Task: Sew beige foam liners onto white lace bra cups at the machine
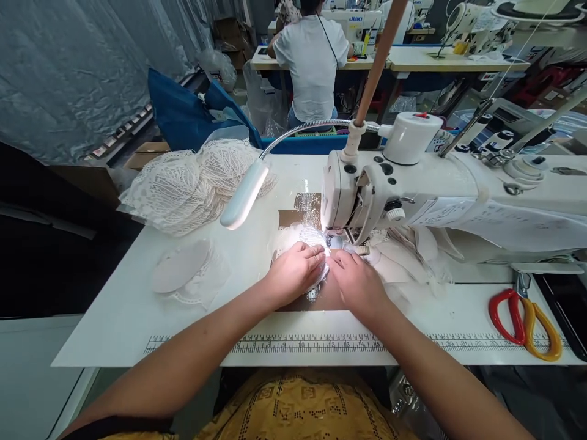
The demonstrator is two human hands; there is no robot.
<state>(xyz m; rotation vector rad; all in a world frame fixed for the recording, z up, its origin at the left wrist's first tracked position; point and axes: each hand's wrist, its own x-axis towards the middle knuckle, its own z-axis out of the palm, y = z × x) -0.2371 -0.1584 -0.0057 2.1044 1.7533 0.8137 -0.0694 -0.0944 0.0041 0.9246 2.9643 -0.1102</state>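
A white lace cup piece (293, 236) lies under the needle of the sewing machine (342, 195), lit brightly by the lamp. My left hand (298, 272) rests on it, fingers bent and pressed down on the fabric close to the needle. My right hand (358, 284) is just to the right, its fingertips closed together at the edge of the same piece. What lies between the right fingertips is too small and bright to be sure of, though it looks like the lace edge.
A pile of lace pieces (183, 189) lies at back left, with round pads (183, 269) in front. Finished-looking cups (403, 256) sit beneath the machine arm. Scissors (523, 318) lie at right. A lamp (245, 192) hangs over the table. A person (312, 61) sits ahead.
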